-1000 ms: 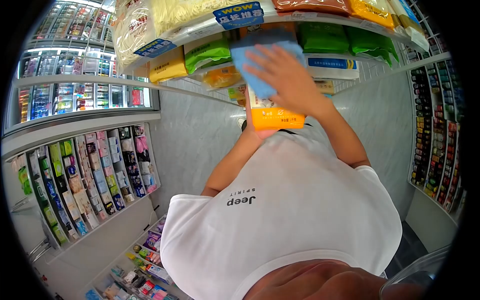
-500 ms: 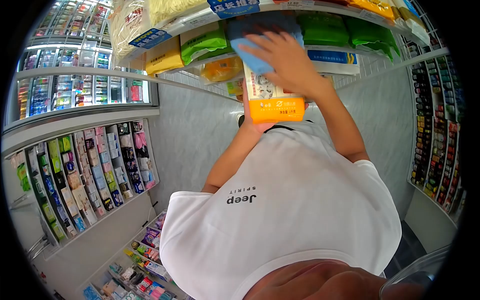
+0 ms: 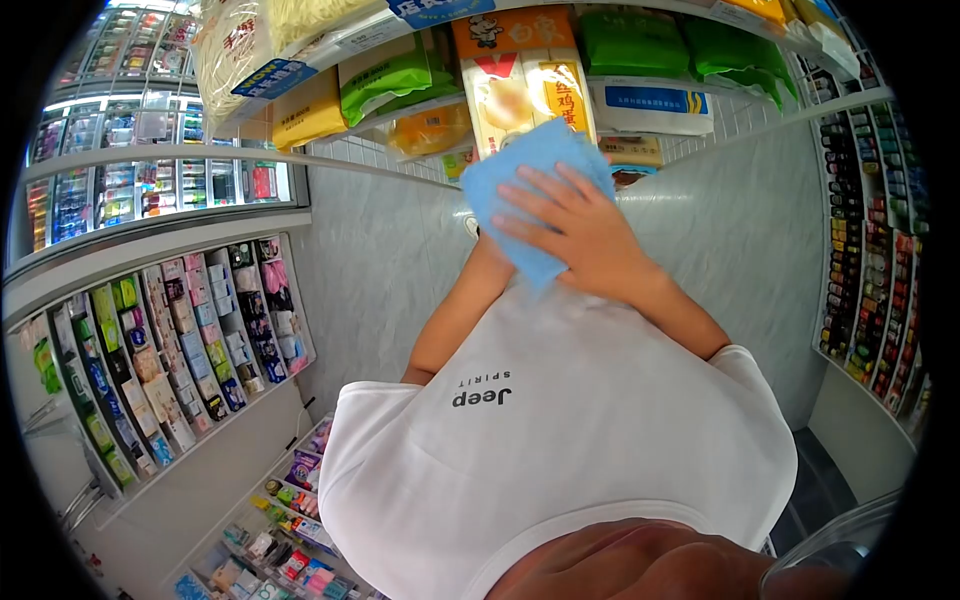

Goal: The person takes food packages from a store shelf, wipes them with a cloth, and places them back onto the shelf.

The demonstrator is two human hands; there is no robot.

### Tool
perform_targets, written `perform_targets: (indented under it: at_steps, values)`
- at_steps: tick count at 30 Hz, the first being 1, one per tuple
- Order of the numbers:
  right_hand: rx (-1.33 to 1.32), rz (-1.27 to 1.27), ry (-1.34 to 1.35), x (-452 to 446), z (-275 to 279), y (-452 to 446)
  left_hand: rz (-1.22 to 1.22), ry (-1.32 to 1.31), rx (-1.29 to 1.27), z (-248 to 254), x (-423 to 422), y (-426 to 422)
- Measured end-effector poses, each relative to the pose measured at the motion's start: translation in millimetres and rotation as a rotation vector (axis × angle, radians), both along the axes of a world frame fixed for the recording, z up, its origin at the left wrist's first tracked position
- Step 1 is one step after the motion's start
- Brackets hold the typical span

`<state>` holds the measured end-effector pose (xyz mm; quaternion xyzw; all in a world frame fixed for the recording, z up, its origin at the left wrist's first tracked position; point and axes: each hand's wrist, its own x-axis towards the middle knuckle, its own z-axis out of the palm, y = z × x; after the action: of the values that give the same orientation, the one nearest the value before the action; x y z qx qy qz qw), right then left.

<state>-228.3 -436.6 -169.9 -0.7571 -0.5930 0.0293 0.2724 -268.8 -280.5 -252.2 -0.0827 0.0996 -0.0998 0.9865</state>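
Note:
A long orange and cream package of egg noodles (image 3: pixel 505 105) reaches from the edge of the shelf toward my body, its near end covered. My left hand (image 3: pixel 492 258) is under that near end and supports it; the fingers are hidden by the package and a cloth. Over the package lies a light blue cloth (image 3: pixel 500 190), one corner hanging toward my shirt. My right hand (image 3: pixel 575 225) presses the cloth down from above with its fingers spread over it, slightly blurred by motion.
Green packages (image 3: pixel 635 45) and a yellow package (image 3: pixel 308 108) share the shelf (image 3: pixel 365 40) in front of me. A white wire rack (image 3: pixel 735 120) is below it. Stocked shelves (image 3: pixel 170 350) stand at the left, and bottle shelves (image 3: pixel 865 260) at the right.
My right hand has drawn the blue cloth down the package toward my body. The package's far orange end now shows, while its near end has become covered.

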Motion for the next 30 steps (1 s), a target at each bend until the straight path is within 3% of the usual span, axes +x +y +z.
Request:
perform_targets:
  at_steps: [2, 4, 13, 19, 22, 26, 29, 30]
  values:
    - [0.030, -0.149, -0.007, 11, 0, -3, 0.031, 0.029, 0.015, -4, 0, 3]
    - [0.082, -0.227, 0.005, 19, -3, -4, 0.053, 0.008, 0.291, 0, 8, 0]
    - [0.106, -0.235, -0.091, 48, -3, 13, 0.058, -0.052, 0.313, 13, 5, 0]
    - [0.210, -0.288, -0.134, 76, -9, 38, 0.066, -0.110, 0.275, 14, 5, -2]
    - [0.240, -0.324, -0.158, 94, -13, 51, 0.006, -0.227, -0.048, 21, 8, -4]
    - [0.248, -0.376, -0.203, 104, -5, 65, -0.002, -0.158, 0.282, 26, 10, -7]
    - [-0.110, -0.398, 0.279, 101, 29, 64, 0.007, -0.149, 0.312, 22, 10, -6]
    - [-0.015, -0.399, 0.093, 104, 21, 66, 0.005, -0.150, 0.305, 21, 10, -5]
